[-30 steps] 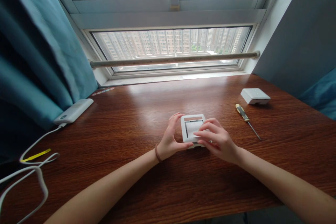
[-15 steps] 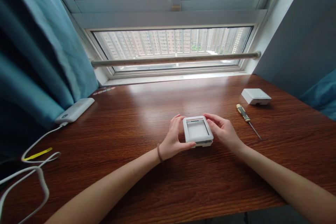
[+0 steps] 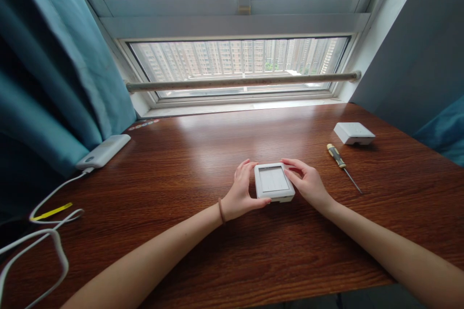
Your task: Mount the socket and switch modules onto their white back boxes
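A white square unit [image 3: 274,180] resembling a wall switch lies flat on the wooden tabletop. Its raised outer frame [image 3: 274,195] surrounds a pale, flat centre panel. My left hand [image 3: 237,199] holds the unit from the left, with the thumb along the near edge and the fingertips at the far left corner. On the opposite side, my right hand [image 3: 309,182] has its fingers at the far right corner and its thumb on the right part of the frame. The underside is hidden.
A screwdriver [image 3: 337,156] lies right of my right hand. Behind it sits a white box [image 3: 354,133]. At the left are a white power bank [image 3: 104,151] with a looping white cable [image 3: 60,246] and a yellow strip [image 3: 52,213]. A window borders the desk's far side.
The white frame has come down level on its base; the dark gap at its near side has closed. The centre panel now sits nearly flush. Both hands stay in about the same place.
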A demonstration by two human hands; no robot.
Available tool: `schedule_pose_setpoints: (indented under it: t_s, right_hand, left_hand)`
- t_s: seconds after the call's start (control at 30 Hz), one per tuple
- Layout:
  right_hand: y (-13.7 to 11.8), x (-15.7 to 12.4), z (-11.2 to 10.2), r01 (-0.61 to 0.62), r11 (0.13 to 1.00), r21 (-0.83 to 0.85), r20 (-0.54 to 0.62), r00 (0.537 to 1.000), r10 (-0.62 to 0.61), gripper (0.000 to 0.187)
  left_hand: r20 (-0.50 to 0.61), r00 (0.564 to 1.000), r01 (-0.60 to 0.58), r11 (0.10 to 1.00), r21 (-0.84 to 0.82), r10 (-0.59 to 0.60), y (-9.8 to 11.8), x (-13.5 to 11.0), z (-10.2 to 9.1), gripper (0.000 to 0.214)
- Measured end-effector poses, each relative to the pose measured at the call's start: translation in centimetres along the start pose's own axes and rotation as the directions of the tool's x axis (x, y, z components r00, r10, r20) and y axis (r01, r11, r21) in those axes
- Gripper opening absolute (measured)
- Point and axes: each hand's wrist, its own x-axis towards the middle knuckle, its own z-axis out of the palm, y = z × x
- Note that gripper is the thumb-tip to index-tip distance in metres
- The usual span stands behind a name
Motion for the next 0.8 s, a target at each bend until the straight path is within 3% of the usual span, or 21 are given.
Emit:
schedule_pose_setpoints:
  t_s: [0.8]
  right_hand:
    - [0.29, -0.01, 0.14, -0.048, 0.995, 0.09, 0.014, 0.999, 0.046, 0.031]
  left_hand:
    - [0.009, 1.0, 0.008, 0.998, 0.06, -0.008, 0.31, 0.1, 0.11, 0.076]
